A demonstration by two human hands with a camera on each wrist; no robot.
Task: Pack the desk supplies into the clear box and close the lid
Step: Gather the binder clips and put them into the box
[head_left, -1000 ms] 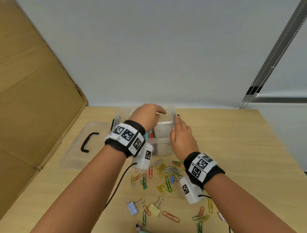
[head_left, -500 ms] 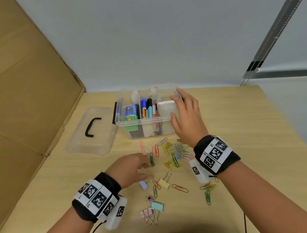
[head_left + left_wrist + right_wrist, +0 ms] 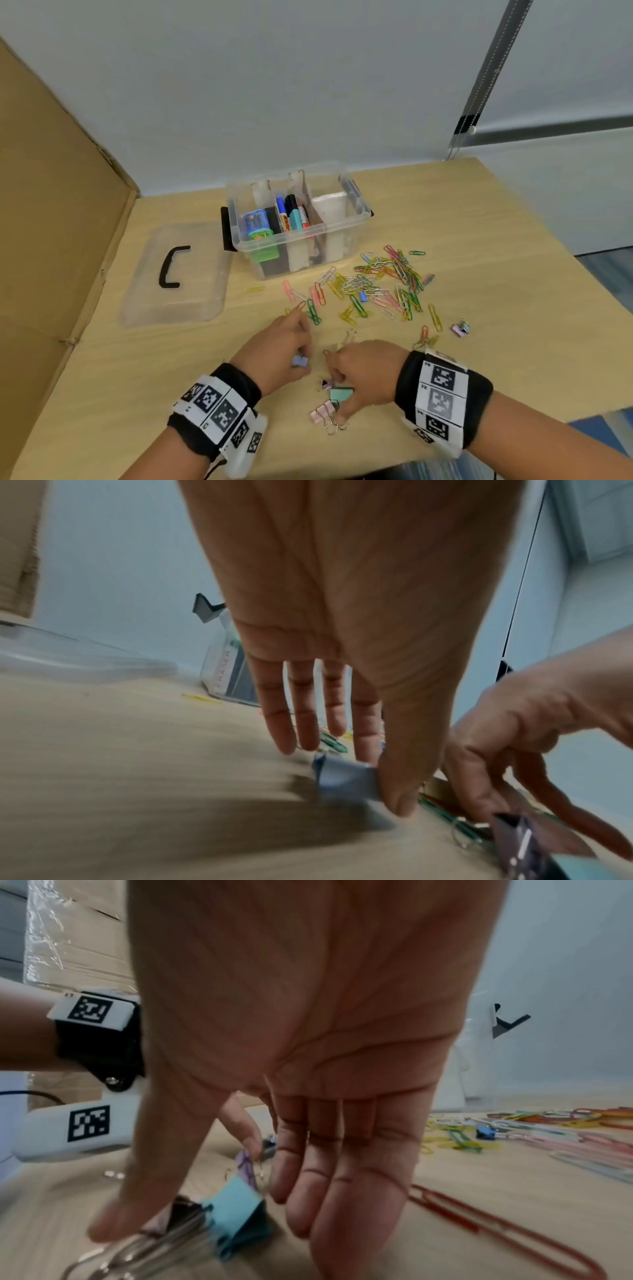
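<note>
Left hand (image 3: 279,353) pinching boxy lilac binder clip (image 3: 346,779), wiry paper clips (image 3: 376,287) scattered on woodgrain table (image 3: 496,308)

Bare forearms; each wrist wears a black band (image 3: 445,401) with white square-code tags; white camera pod (image 3: 73,1130) beneath.

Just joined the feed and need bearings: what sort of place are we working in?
Probably an office or a staged recording desk: a light wooden tabletop against a plain wall, a cardboard sheet propped at the left, and window-blind cords at the right.
</note>
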